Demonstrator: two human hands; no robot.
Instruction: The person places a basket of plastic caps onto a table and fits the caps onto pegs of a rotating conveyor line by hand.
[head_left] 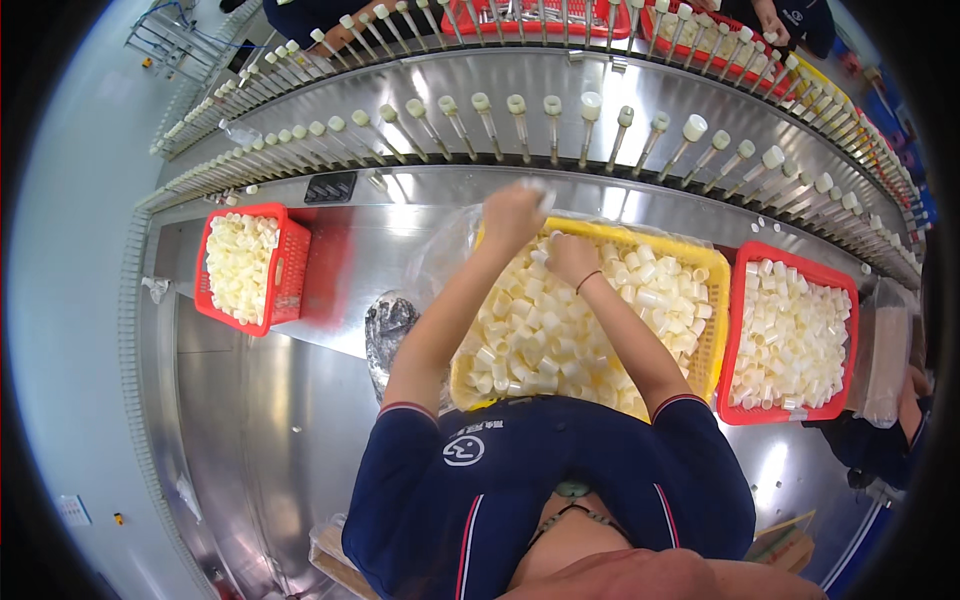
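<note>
My left hand is closed and raised over the far left rim of a yellow basket, just short of a row of upright metal rods. A white piece shows at its fingertips, blurred, seemingly one of the short plastic caps. Lower and to the right, my right hand is pinched around a white cap above the heap. Loose cream-white caps, short and tube-shaped, fill the basket in front of my body. Many rods on the near line carry a cap on top.
Red baskets of similar caps stand at left and right. A second rod line curves behind the near one. Crumpled clear plastic lies left of the yellow basket. Other people's hands show at the far side.
</note>
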